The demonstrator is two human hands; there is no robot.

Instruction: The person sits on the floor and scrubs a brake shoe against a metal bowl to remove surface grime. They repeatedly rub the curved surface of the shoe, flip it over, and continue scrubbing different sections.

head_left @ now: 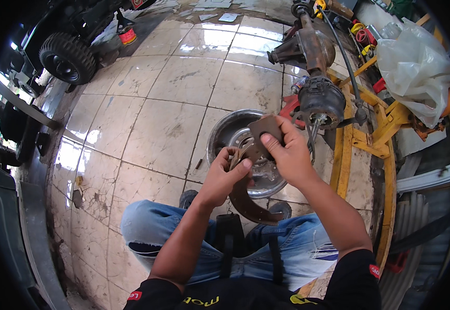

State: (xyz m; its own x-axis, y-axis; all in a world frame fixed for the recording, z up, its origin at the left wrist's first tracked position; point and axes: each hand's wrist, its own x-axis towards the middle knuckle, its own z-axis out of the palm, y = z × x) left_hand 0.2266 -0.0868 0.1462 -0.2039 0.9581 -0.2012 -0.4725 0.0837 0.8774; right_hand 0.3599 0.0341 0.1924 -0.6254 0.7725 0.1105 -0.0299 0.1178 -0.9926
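My left hand (224, 178) is closed around the upper end of a curved brown brake shoe (246, 204), whose lower end hangs above my feet. My right hand (291, 155) pinches a flat, brown-grey rectangular piece (265, 128) with rounded corners, thumb on its face. That piece is held right by the upper end of the shoe; whether the two touch, I cannot tell. Below both hands a round silver metal drum or rim (215, 130) lies on the tiled floor, partly hidden by them.
To the right, a rusty axle (315, 51) with a dark hub (320, 101) rests by a yellow metal frame (344, 155). A clear plastic bag (416, 72) hangs over the frame. A vehicle tyre (67, 58) and a red-labelled container (126, 35) stand at the far left.
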